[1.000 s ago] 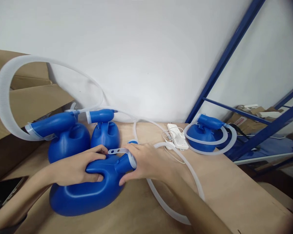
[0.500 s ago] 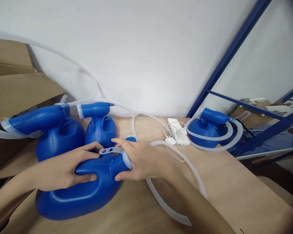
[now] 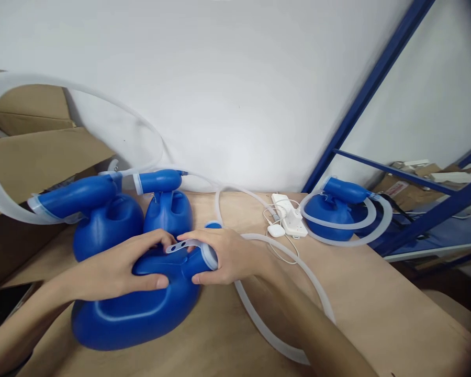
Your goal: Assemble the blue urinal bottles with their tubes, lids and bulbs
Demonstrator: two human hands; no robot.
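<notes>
A blue plastic jug (image 3: 133,327) lies on its side in front of me, its neck pointing right. My left hand (image 3: 121,267) is wrapped round the jug's handle, thumb along the near side. At the neck, my right hand (image 3: 227,256) grips the translucent collar (image 3: 209,256), with the thumb below and the fingers over the top. A clear strap with holes (image 3: 182,245) runs from the collar toward my left fingertips; whether they touch it I cannot tell. Behind my right hand a blue round part (image 3: 213,225) is partly hidden.
Two blue jugs with spouts (image 3: 105,230) (image 3: 168,212) stand behind on the left, near a cardboard box (image 3: 47,162). A translucent hose (image 3: 259,322) curves under my right arm. Farther right are a white power strip (image 3: 288,214) and another hosed jug (image 3: 327,214), near a blue metal frame (image 3: 365,99).
The jug and both hands sit slightly farther right in view, as do the jugs behind. My left thumb has straightened along the handle. More of the looping hose shows at the left.
</notes>
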